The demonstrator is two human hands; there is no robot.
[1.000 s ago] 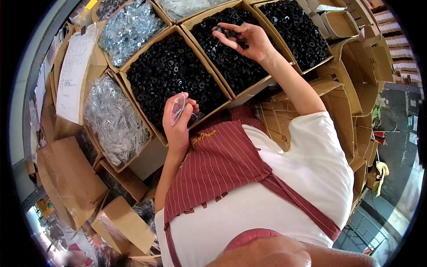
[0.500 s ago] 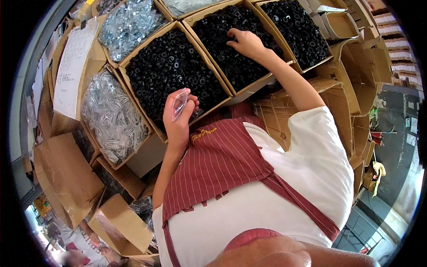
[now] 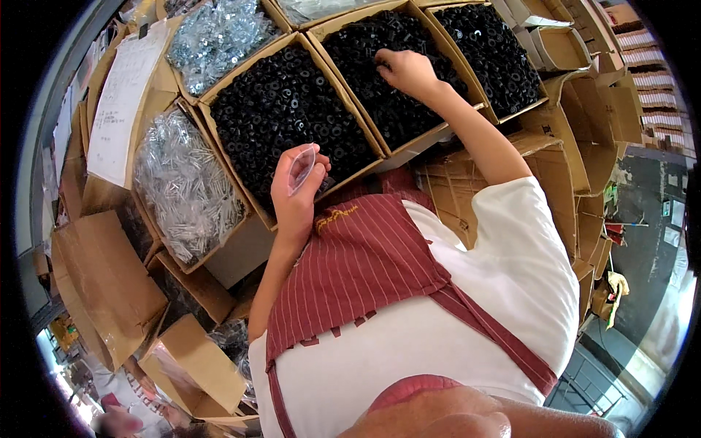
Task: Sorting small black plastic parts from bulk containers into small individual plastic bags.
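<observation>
My left hand is closed on a small clear plastic bag, its mouth held round and gaping. It hovers at the near edge of a cardboard box of small black ring-shaped parts. My right hand reaches into the neighbouring box, which is full of small black parts. Its thumb and fingers are pinched together at the surface of the heap; whatever lies between them is too small to make out.
Farther right stands another box of black washer-like parts. To the left are bagged silver screws and bagged bluish metal pieces. A written paper sheet hangs beside them. Opened cardboard boxes lie lower left; another person shows there.
My right hand has drawn its fingers together in the black parts, from a looser pose. My left hand has shifted slightly right with the bag.
</observation>
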